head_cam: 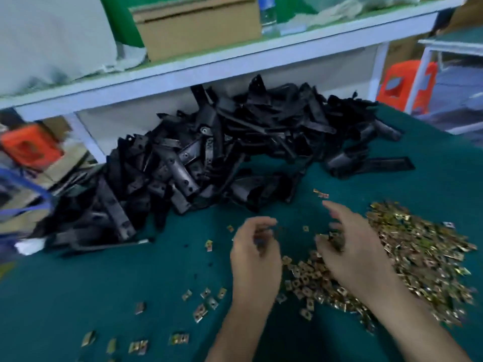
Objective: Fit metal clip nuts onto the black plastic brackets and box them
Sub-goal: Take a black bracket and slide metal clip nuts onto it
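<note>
The clip pile (pixel 418 257) is being picked over by left hand (pixel 254 254) and right hand (pixel 350 246) (grips curled, contents unclear); a bracket (pixel 180 173) is needed next.

Brackets piled at the back, clip nuts heaped on the right.
On the table (pixel 78 296), the pile of brackets (pixel 209 158) was spread along the far edge beneath the shelf (pixel 209 66), where a cardboard box (pixel 198 24) and a bottle (pixel 268 14) were set side by side. The heap of clip nuts (pixel 418 257) was seen near right, loose clip nuts (pixel 206 299) scattered to its left, the right hand (pixel 350 246) held over its edge.
</note>
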A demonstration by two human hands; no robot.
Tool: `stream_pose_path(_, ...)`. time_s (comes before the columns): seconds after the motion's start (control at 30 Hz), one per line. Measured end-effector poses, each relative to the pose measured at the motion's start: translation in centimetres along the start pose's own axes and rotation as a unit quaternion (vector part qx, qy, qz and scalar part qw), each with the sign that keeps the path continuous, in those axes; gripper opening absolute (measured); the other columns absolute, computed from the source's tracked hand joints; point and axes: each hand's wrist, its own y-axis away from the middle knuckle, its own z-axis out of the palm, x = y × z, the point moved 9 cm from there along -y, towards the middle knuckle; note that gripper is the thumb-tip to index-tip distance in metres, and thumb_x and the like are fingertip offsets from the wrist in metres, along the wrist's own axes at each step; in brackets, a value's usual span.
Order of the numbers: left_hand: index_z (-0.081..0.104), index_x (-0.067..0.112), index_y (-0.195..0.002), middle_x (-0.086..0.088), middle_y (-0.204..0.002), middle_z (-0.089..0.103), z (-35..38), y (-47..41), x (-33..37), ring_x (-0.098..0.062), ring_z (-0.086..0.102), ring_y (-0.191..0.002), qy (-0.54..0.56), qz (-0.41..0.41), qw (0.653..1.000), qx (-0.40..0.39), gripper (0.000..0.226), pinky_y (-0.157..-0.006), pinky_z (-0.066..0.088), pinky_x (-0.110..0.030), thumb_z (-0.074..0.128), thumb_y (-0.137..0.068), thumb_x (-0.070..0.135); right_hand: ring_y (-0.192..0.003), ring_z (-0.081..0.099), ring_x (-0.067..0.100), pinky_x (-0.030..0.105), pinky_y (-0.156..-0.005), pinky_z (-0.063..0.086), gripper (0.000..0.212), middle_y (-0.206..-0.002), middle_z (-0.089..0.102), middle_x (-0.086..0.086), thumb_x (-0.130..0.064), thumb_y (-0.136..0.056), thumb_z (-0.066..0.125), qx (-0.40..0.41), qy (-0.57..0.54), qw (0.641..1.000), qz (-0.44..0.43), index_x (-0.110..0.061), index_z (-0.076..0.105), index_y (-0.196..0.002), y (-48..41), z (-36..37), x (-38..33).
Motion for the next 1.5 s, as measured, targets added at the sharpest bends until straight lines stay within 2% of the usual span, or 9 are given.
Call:
stream_pose_path(0.2, 0.059, 0.035, -0.101, 0.006, -0.106, 0.061, -4.2, -5.3, -3.8, -0.001, 0.059, -0.087, -0.013, -0.025, 0.997, 0.072, 0.030, -0.068, 0.046, -0.018, 0.058, -0.099, 0.005, -0.124, 0.044, 0.015, 0.030, -0.091, 0.038, 0.085, -0.137, 0.038, -0.005, -0.027, -0.090, 0.071, -0.040, -0.071, 0.993, 0.086, -0.044, 0.017, -0.153, -7.1, 6.1, 0.9)
stream_pose_path(0.37, 0.067, 0.018, -0.100, 0.004, -0.104, 0.059, -3.5, -5.1, -0.6, -0.009, 0.060, -0.097, -0.124, 0.221, 0.964, 0.086, 0.034, -0.078, 0.047, -0.016, 0.057, -0.091, -0.013, -0.061, 0.054, 0.004, 0.018, -0.046, 0.037, 0.093, -0.081, 0.057, -0.012, -0.029, -0.092, 0.070, 0.058, -0.083, 0.984, 0.148, -0.039, 0.003, -0.157, -10.9, 6.0, 1.8)
stream_pose_path(0.6, 0.068, 0.014, -0.104, 0.004, -0.105, 0.058, -3.2, -4.8, -0.3, -0.008, 0.058, -0.098, -0.111, 0.276, 0.951, 0.082, 0.034, -0.081, 0.043, -0.014, 0.059, -0.089, -0.015, -0.068, 0.052, 0.008, 0.028, -0.063, 0.042, 0.046, -0.083, 0.061, -0.007, -0.027, -0.094, 0.060, 0.132, -0.046, 0.974, 0.176, -0.015, 0.054, -0.138, -10.9, 3.8, 2.9)
stream_pose_path(0.9, 0.058, 0.036, -0.106, 0.007, -0.096, 0.064, -4.2, -5.7, -2.0, -0.014, 0.067, -0.085, 0.034, 0.146, 0.986, 0.078, 0.035, -0.071, 0.057, -0.026, 0.057, -0.099, 0.002, -0.082, 0.069, 0.002, 0.028, -0.077, 0.056, 0.019, -0.085, 0.074, -0.018, -0.010, -0.088, 0.061, 0.237, -0.167, 0.957, -0.027, -0.027, 0.070, -0.089, -8.3, -1.3, -1.5)
stream_pose_path(1.0, 0.065, 0.017, -0.108, 0.000, -0.093, 0.069, -3.4, -6.6, -4.3, -0.017, 0.070, -0.076, 0.270, -0.029, 0.962, 0.026, 0.012, -0.065, 0.057, -0.025, 0.055, -0.105, 0.012, -0.099, 0.070, 0.001, 0.015, -0.089, 0.051, 0.034, -0.097, 0.076, -0.020, 0.010, -0.089, 0.063, 0.158, -0.229, 0.952, -0.130, -0.021, 0.075, -0.097, -7.4, 0.3, -4.2)
stream_pose_path(1.1, 0.068, 0.006, -0.121, -0.015, -0.111, 0.070, -0.8, -6.5, -5.4, -0.026, 0.073, -0.096, 0.485, -0.202, 0.842, -0.119, 0.047, -0.078, 0.060, -0.036, 0.068, -0.092, 0.042, -0.101, 0.072, 0.009, 0.019, -0.088, 0.054, 0.031, -0.101, 0.077, -0.006, 0.016, -0.081, 0.069, 0.029, -0.270, 0.945, -0.185, -0.011, 0.076, -0.095, -6.6, 2.8, -6.6)
stream_pose_path(1.2, 0.061, 0.011, -0.138, -0.015, -0.134, 0.065, 0.2, -4.9, -4.1, -0.029, 0.065, -0.121, 0.446, -0.197, 0.817, -0.307, 0.075, -0.093, 0.056, -0.040, 0.069, -0.084, 0.061, -0.103, 0.072, 0.021, 0.029, -0.088, 0.057, 0.031, -0.107, 0.075, 0.012, 0.025, -0.076, 0.065, -0.065, -0.313, 0.927, -0.195, 0.000, 0.076, -0.090, -6.2, 4.2, -7.6)
stream_pose_path(1.3, 0.073, 0.014, -0.117, -0.008, -0.107, 0.073, 0.6, -4.3, -3.9, -0.018, 0.071, -0.091, 0.371, -0.160, 0.847, -0.346, 0.042, -0.075, 0.056, -0.025, 0.071, -0.088, 0.045, -0.108, 0.070, 0.024, 0.029, -0.090, 0.056, 0.028, -0.113, 0.073, 0.015, 0.027, -0.076, 0.062, -0.126, -0.344, 0.916, -0.166, 0.007, 0.076, -0.088, -6.1, 5.1, -7.5)
stream_pose_path(1.5, 0.074, 0.019, -0.099, -0.006, -0.088, 0.065, 0.0, -4.7, -3.6, -0.014, 0.063, -0.075, 0.443, -0.137, 0.825, -0.322, 0.019, -0.066, 0.054, -0.027, 0.079, -0.086, 0.032, -0.093, 0.067, 0.011, 0.027, -0.085, 0.049, 0.019, -0.094, 0.071, -0.012, -0.025, -0.082, 0.080, -0.110, 0.030, 0.993, 0.008, -0.036, 0.073, -0.096, -7.7, 3.6, -1.3)
